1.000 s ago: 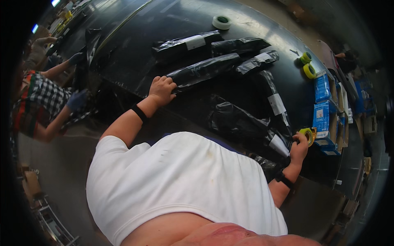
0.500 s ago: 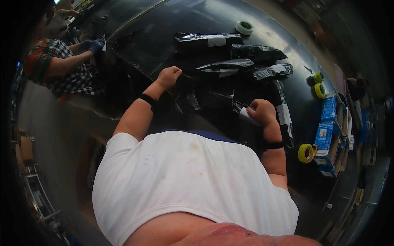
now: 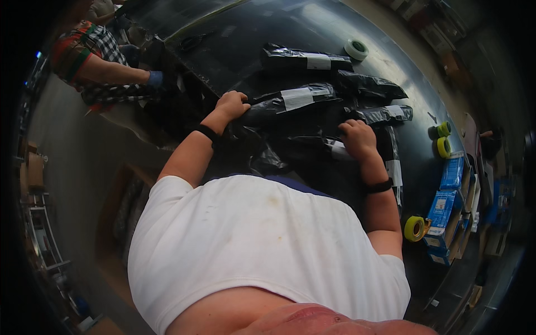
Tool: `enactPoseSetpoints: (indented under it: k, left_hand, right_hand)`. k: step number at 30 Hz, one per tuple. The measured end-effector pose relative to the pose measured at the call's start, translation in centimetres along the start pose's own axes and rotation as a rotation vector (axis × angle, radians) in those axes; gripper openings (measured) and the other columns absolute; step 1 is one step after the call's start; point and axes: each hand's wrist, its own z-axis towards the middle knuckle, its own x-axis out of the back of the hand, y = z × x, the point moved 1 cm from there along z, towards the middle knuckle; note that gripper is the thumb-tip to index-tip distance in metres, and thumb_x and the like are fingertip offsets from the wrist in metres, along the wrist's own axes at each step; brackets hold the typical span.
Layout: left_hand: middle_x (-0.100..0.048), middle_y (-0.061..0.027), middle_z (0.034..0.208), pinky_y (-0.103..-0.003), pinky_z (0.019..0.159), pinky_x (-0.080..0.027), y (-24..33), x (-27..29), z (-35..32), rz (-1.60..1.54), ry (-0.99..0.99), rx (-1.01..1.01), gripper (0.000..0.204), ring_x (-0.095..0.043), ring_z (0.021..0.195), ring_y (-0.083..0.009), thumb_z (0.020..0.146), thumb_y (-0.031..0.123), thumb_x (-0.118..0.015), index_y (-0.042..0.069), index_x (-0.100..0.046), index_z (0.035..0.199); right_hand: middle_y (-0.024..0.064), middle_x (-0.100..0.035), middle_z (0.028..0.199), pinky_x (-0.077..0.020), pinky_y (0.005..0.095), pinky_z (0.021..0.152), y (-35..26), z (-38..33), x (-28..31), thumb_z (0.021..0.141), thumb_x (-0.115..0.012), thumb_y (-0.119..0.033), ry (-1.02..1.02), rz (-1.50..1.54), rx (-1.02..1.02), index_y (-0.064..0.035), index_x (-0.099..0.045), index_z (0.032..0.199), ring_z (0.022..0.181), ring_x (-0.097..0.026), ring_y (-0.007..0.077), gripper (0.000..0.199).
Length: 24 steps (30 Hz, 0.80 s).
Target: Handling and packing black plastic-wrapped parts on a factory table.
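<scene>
Dark, glossy surface [image 3: 268,25] extends away from you to the far side, with a co-worker [image 3: 95,61] at its left edge. Your middle package [image 3: 296,99], wrapped in black film and labelled white, lies ahead of you on the surface. Its long axis runs left to right, the right end slightly farther away. Your left hand [image 3: 231,106] is at its left end, fingers curled narrow; you cannot tell whether they pinch the film. This placement presumably steadies that end.

Your near package [image 3: 324,144] lies closer to you. Its long axis also runs roughly left to right, with a label toward the right end. Your right hand [image 3: 359,137] is bent at that end; the fingers hide their own contact, so you cannot tell its grip. It probably keeps the package aligned.

Farther right, another package [image 3: 394,170] points near to far. A yellow tape roll [image 3: 414,228] sits near blue boxes [image 3: 445,198], likely for easy right-side reach.
</scene>
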Motion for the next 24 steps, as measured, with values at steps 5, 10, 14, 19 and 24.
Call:
enactPoseSetpoints:
  k: [5, 10, 14, 19, 24]
  left_hand:
    - [-0.071, -0.0127, 0.098, -0.037, 0.082, -0.052, 1.1, 0.3, 0.2, -0.07, 0.032, -0.041, 0.024, -0.068, 0.09, -0.0267, 0.083, 0.022, -0.068, 0.005, -0.07, 0.099]
    - [-0.069, -0.0133, 0.091, -0.034, 0.071, -0.052, 1.1, 0.4, 0.5, -0.421, -0.113, -0.089, 0.027, -0.065, 0.078, -0.0198, 0.088, 0.025, -0.065, 0.001, -0.069, 0.1]
    - [-0.07, -0.0176, 0.093, -0.036, 0.078, -0.052, 2.9, 1.7, 1.2, -0.176, -0.407, -0.038, 0.036, -0.068, 0.087, -0.0276, 0.085, 0.032, -0.063, 0.001, -0.071, 0.101]
    - [-0.068, -0.018, 0.084, -0.042, 0.075, -0.051, 4.5, -1.2, 0.9, 0.135, -0.403, -0.246, 0.043, -0.065, 0.08, -0.0351, 0.085, 0.045, -0.063, 0.003, -0.071, 0.089]
    - [-0.066, -0.0156, 0.078, -0.043, 0.072, -0.05, 5.9, -1.2, -3.2, -0.006, -0.256, -0.259, 0.035, -0.064, 0.079, -0.0358, 0.089, 0.039, -0.06, 0.006, -0.065, 0.08]
  right_hand:
    - [0.0026, -0.056, 0.133, -0.0488, 0.0368, 0.094, -6.2, 8.5, -1.4, 0.075, -0.075, -0.025, -0.079, 0.096, 0.134, -0.0162, -0.061, 0.122, 0.114, -0.057, 0.025, 0.05]
    - [0.0013, -0.047, 0.144, -0.0427, 0.0354, 0.105, -8.2, 13.1, -3.2, 0.072, -0.08, -0.033, -0.338, 0.156, 0.132, -0.0225, -0.046, 0.142, 0.122, -0.052, 0.0245, 0.079]
    - [0.0016, -0.051, 0.139, -0.0426, 0.0348, 0.105, -7.9, 14.6, -5.2, 0.07, -0.081, -0.036, -0.416, 0.094, 0.164, -0.0214, -0.043, 0.145, 0.12, -0.052, 0.0254, 0.086]
    - [0.0022, -0.056, 0.131, -0.0457, 0.0351, 0.102, -9.4, 15.5, -4.3, 0.063, -0.085, -0.036, -0.473, -0.001, 0.139, -0.0196, -0.051, 0.137, 0.119, -0.053, 0.0261, 0.082]
    - [0.0011, -0.061, 0.121, -0.0504, 0.0354, 0.095, -9.0, 16.3, -5.5, 0.076, -0.075, -0.025, -0.504, -0.079, 0.098, -0.0184, -0.063, 0.117, 0.117, -0.057, 0.0257, 0.043]
